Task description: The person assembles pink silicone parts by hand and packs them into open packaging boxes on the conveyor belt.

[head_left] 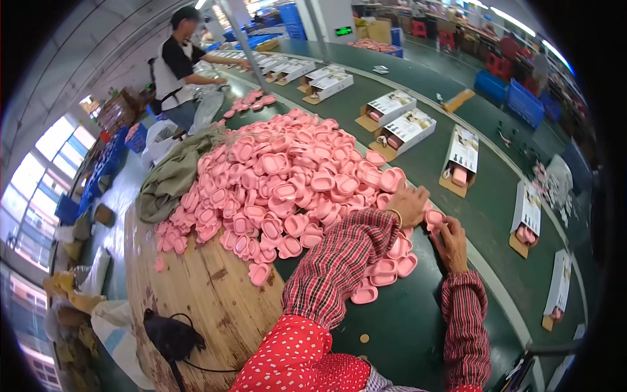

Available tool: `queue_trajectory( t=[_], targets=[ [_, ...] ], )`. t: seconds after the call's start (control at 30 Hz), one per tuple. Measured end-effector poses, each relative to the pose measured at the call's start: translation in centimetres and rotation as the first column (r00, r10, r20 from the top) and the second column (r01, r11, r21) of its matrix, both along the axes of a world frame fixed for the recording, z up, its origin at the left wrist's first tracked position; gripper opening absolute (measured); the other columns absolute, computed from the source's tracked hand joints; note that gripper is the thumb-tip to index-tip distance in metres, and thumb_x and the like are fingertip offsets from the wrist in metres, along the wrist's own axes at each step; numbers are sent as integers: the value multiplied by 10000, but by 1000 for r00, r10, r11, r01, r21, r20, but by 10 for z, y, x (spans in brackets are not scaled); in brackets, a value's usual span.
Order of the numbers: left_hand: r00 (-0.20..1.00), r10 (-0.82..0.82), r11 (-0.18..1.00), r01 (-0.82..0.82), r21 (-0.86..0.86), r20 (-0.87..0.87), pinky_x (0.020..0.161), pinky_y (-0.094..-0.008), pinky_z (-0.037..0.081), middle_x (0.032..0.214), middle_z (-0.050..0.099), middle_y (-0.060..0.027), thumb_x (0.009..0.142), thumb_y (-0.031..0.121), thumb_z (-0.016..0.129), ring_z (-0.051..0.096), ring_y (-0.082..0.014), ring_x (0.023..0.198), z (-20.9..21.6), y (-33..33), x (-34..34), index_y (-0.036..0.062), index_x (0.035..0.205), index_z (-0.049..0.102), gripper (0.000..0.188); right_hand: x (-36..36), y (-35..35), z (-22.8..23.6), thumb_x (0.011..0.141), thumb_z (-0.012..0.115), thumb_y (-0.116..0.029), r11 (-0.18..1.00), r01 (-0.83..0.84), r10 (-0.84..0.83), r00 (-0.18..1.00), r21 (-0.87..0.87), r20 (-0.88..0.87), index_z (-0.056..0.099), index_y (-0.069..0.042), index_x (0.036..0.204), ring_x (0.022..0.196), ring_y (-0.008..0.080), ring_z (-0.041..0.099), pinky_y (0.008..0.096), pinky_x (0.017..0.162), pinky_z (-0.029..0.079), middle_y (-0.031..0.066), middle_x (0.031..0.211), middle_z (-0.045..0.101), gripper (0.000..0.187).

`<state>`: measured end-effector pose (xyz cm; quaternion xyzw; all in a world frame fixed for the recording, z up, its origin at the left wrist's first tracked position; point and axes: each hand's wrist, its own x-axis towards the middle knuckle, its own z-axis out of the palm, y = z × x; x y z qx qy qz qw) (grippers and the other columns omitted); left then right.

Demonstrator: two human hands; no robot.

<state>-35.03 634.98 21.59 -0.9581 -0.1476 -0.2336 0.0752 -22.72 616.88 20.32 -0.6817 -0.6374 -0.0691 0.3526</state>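
A large heap of pink oval plastic dishes with raised rims (285, 191) lies on the green work surface in front of me. My left hand (408, 206), with a bracelet at the wrist, reaches over the heap's right edge. Its fingers are bent and apart, and their tips are partly hidden. Close beside it, my right hand (450, 243) has its fingertips closed on the edge of one pink dish (434, 219). Several loose dishes (384, 269) lie below my left wrist, next to my checked sleeve.
Open white cartons (461, 157) with pink contents stand along the green conveyor (486, 196) to the right. A wooden board (196, 287) lies at left, with olive cloth (176, 173) behind it and a black object with a cord (171, 334) nearby. Another person (179, 65) stands far left.
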Motion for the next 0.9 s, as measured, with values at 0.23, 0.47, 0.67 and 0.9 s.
queue_trajectory(
  t=[0.23, 0.47, 0.67, 0.9],
  targets=[
    [996, -12, 989, -1, -147, -90, 870, -467, 409, 1053, 626, -138, 811, 402, 638, 611, -320, 954, 7, 6, 6, 42, 951, 616, 387, 14, 6, -7, 854, 652, -147, 985, 24, -22, 1000, 173, -17, 608, -81, 939, 820, 319, 614, 403, 662, 506, 115, 932, 578, 117],
    [995, -96, 995, 95, -27, -18, 932, -483, 315, 1067, 613, -22, 878, 430, 603, 598, -199, 980, 9, -8, 14, 207, 1090, 598, 308, 101, -2, 18, 881, 588, -163, 891, 453, -451, 883, 18, 127, 595, -70, 915, 931, 298, 618, 430, 678, 534, 99, 1043, 575, 99],
    [995, -84, 995, 86, 41, -58, 906, -470, 347, 990, 631, -11, 871, 403, 624, 591, -199, 929, 1, -4, 6, 212, 1157, 608, 345, 151, 14, 29, 871, 545, -125, 737, 667, -641, 741, -110, 202, 571, -80, 957, 964, 329, 609, 458, 707, 537, 110, 1034, 543, 101],
    [996, -45, 999, 45, -2, -83, 921, -469, 336, 1015, 636, -46, 865, 405, 623, 590, -216, 965, 6, 1, -1, 123, 1207, 564, 448, 60, 36, 14, 842, 688, -266, 998, -16, 17, 1000, -67, 18, 579, -106, 1113, 997, 331, 606, 425, 747, 536, 113, 1157, 509, 333]
  ],
)
